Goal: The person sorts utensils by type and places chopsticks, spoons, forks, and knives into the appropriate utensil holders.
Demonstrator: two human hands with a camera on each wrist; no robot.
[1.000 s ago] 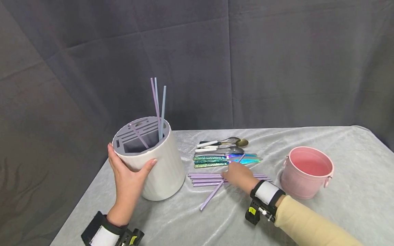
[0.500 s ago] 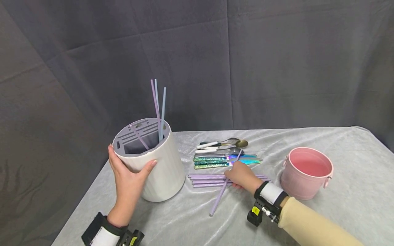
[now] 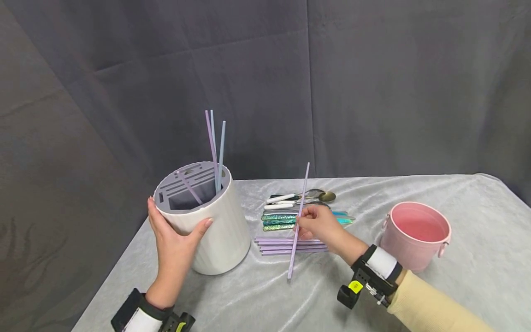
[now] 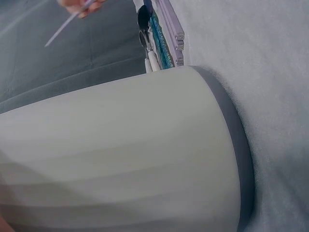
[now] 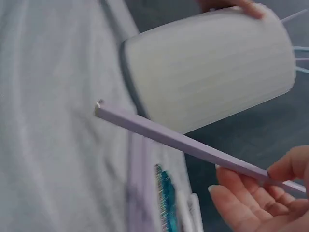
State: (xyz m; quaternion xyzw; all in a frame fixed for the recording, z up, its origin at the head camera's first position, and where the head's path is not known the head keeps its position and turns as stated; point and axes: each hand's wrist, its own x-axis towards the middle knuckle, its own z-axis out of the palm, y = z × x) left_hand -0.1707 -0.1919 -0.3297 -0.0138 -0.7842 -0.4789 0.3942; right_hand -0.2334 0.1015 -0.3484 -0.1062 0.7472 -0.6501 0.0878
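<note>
One lilac chopstick lifted, one white holder steadied.

The right hand (image 3: 317,223) pinched a single lilac chopstick (image 3: 298,221) between thumb and fingertips, holding it steeply tilted above the table (image 3: 477,258), its lower end off the cloth. The left hand (image 3: 174,246) wrapped the white holder (image 3: 215,226), fingers curled round its near wall; the holder leaned slightly and had four chopsticks (image 3: 215,147) in its grey slotted top. About four more lilac chopsticks (image 3: 286,245) lay bundled just beside the holder. Behind them lay the cutlery (image 3: 290,210), some five or six pieces, the exact count unclear. One pink bucket (image 3: 415,235) stood to the right, well apart from the holder.
</note>
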